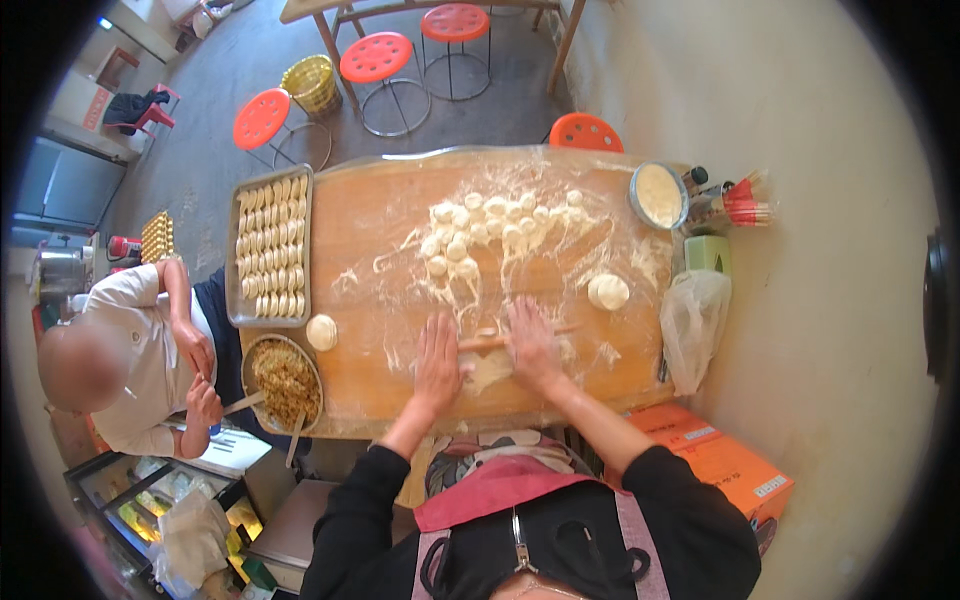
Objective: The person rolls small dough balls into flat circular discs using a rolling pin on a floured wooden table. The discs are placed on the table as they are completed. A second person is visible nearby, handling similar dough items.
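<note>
My left hand (439, 365) lies flat over the left end of a wooden rolling pin (484, 343), fingers pointing away from me. Over its right part is my right hand (534, 349), slightly blurred, with the pin's tip showing beyond it. Under the pin, between my hands, a flattened piece of dough (487, 371) rests on the floured wooden table (360, 232). Farther up lie several small floured dough pieces (457, 232). A stack of round wrappers (608, 292) sits to the right of my hands, and another stack of wrappers (322, 332) lies at the left.
At the left stand a tray of dumplings (270, 247) and a bowl of filling (286, 382) with utensils. A co-worker (161, 337) sits beyond them. A bowl of flour (658, 196), a plastic bag (696, 330) and a green container (706, 253) line the right edge. Red stools (376, 57) stand behind.
</note>
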Available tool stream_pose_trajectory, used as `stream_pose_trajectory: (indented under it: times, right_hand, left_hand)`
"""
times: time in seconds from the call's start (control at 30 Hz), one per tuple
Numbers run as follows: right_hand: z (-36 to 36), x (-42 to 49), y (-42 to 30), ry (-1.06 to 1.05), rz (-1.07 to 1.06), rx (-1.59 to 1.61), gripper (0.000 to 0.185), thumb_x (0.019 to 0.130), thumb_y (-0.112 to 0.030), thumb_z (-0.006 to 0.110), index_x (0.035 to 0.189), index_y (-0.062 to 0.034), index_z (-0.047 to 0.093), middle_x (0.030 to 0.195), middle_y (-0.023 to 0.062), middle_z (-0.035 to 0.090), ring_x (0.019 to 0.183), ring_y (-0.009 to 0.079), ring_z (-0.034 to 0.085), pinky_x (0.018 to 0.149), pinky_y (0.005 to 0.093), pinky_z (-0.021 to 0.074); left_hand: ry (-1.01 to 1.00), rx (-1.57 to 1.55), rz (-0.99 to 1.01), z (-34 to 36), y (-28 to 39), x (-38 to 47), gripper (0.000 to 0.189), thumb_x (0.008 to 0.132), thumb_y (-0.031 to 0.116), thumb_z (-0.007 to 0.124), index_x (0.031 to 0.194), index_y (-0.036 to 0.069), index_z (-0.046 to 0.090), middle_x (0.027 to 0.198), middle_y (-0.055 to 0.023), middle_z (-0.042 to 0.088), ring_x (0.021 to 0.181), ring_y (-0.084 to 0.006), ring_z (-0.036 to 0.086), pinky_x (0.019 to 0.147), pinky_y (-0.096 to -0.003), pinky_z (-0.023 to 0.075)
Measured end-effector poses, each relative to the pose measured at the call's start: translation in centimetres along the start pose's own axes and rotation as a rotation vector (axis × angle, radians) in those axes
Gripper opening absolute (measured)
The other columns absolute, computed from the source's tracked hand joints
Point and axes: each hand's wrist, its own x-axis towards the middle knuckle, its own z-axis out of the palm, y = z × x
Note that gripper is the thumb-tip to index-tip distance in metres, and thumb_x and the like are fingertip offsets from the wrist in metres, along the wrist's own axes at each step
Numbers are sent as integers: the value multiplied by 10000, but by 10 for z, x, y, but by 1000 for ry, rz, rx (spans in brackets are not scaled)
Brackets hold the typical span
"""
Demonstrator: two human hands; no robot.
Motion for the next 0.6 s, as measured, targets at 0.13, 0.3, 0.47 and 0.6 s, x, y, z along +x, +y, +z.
stream_pose_trajectory:
  times: [0.13, 0.3, 0.47, 0.6]
  right_hand:
    - [-4, 58, -8, 84, 88, 31, 639, 1016, -224, 576, 1558, 75, 417, 1650, 296, 376, 1557, 453, 322, 1266, 577, 269]
    - [-14, -18, -11, -192, 26, 92, 640, 1031, -241, 556, 1563, 79, 402, 1652, 300, 367, 1561, 447, 319, 1281, 564, 249]
    - [-13, 87, 11, 138, 7, 11, 643, 990, -218, 591, 1547, 65, 439, 1634, 261, 424, 1554, 431, 350, 1255, 583, 290]
    - [-14, 10, 12, -88, -30, 1, 613, 1015, -193, 535, 1551, 84, 422, 1640, 289, 396, 1546, 459, 342, 1264, 583, 269]
  left_hand:
    - [159, 98, -168, 14, -20, 53, 858, 981, 305, 680, 1630, -71, 265, 1717, -304, 214, 1610, -467, 166, 1308, -582, 124]
    - [15, -17, 59, 2, -2, -13, 858, 1013, 369, 647, 1637, -68, 253, 1727, -289, 198, 1618, -454, 149, 1314, -548, 131]
    - [149, 162, -140, 11, -16, 48, 938, 985, 468, 634, 1616, -111, 252, 1714, -313, 207, 1596, -493, 177, 1303, -550, 181]
    - [-41, 48, -28, 16, -1, -23, 930, 979, 428, 646, 1600, -143, 255, 1696, -334, 235, 1585, -493, 214, 1294, -576, 183]
